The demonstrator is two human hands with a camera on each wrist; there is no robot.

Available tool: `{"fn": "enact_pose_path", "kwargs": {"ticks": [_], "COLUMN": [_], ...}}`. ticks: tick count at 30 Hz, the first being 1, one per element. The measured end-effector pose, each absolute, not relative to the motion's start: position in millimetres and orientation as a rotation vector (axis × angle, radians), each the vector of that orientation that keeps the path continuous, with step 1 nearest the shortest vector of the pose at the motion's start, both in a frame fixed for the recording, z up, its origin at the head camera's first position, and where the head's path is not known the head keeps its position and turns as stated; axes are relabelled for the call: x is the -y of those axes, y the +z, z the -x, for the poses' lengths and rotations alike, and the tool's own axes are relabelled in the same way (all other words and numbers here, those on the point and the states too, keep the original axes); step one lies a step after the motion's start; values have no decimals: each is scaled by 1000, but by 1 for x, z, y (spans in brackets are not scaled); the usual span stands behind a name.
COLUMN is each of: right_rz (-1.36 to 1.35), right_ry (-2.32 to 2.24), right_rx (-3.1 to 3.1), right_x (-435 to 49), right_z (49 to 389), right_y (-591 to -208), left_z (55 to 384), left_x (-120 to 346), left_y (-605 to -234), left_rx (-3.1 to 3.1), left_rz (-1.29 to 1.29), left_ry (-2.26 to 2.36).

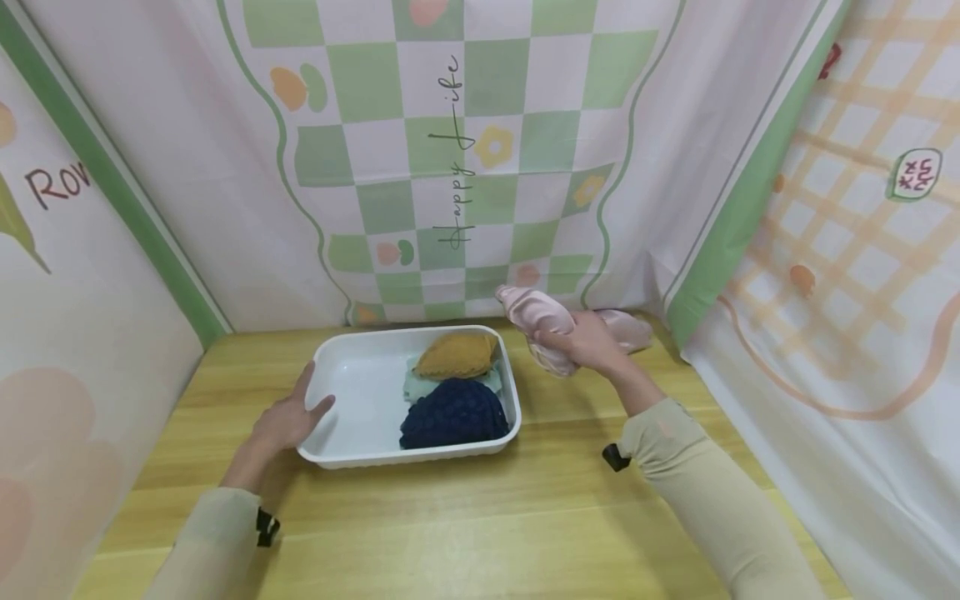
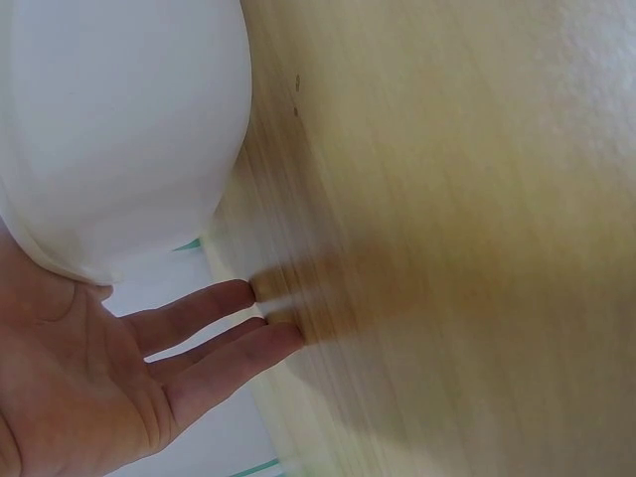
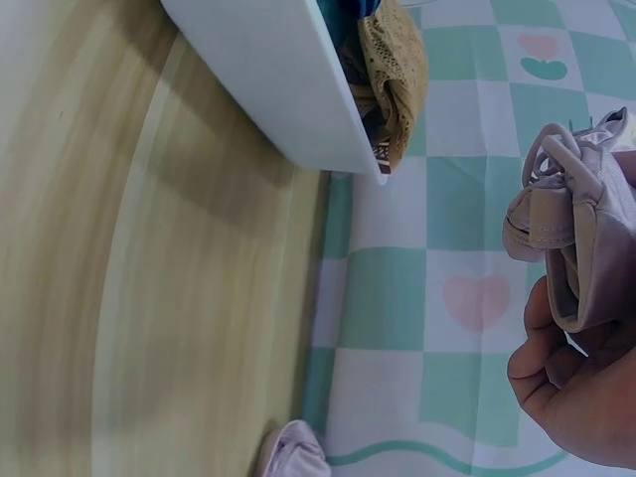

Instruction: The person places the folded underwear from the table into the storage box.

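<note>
A white tray [image 1: 367, 457] holds a mustard lace piece [image 1: 456, 357], a pale mint cloth [image 1: 417, 387] and a bunched navy textured piece [image 1: 454, 414]. At the tray's left rim, my left hand [image 1: 283, 422] rests with its thumb over the edge. In the left wrist view its other fingers [image 2: 224, 368] extend loosely outside the tray wall, towards the tabletop. My right hand [image 1: 588, 340] holds a folded pink satin garment [image 1: 536, 310] right of the tray. Thin straps show on this garment in the right wrist view, where the hand [image 3: 586, 397] grips its lower edge.
Another pink satin piece [image 1: 628, 330] lies on the wooden table [image 1: 450, 525] beyond my right hand, by the back edge. A green-and-white checked cloth [image 1: 480, 142] hangs behind the tray. Printed curtains [image 1: 825, 275] stand at both sides.
</note>
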State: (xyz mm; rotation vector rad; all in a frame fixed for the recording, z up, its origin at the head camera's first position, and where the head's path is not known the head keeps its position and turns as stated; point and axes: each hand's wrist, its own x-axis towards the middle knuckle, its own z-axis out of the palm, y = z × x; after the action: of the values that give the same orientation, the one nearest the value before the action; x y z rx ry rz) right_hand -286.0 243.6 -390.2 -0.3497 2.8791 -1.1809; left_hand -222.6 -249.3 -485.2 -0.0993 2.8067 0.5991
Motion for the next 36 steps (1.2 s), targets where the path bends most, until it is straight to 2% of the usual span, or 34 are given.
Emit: {"fn": "enact_pose_path", "kwargs": {"ticks": [36], "right_rz": [463], "right_ry": [-1090], "right_rx": [-2925], "right_x": [-191], "right_z": [294], "right_y": [-378], "left_z": [227], "left_x": [253], "left_y": [-488], "left_rx": [-2794], "left_rz": [97], "left_ry": [609]}}
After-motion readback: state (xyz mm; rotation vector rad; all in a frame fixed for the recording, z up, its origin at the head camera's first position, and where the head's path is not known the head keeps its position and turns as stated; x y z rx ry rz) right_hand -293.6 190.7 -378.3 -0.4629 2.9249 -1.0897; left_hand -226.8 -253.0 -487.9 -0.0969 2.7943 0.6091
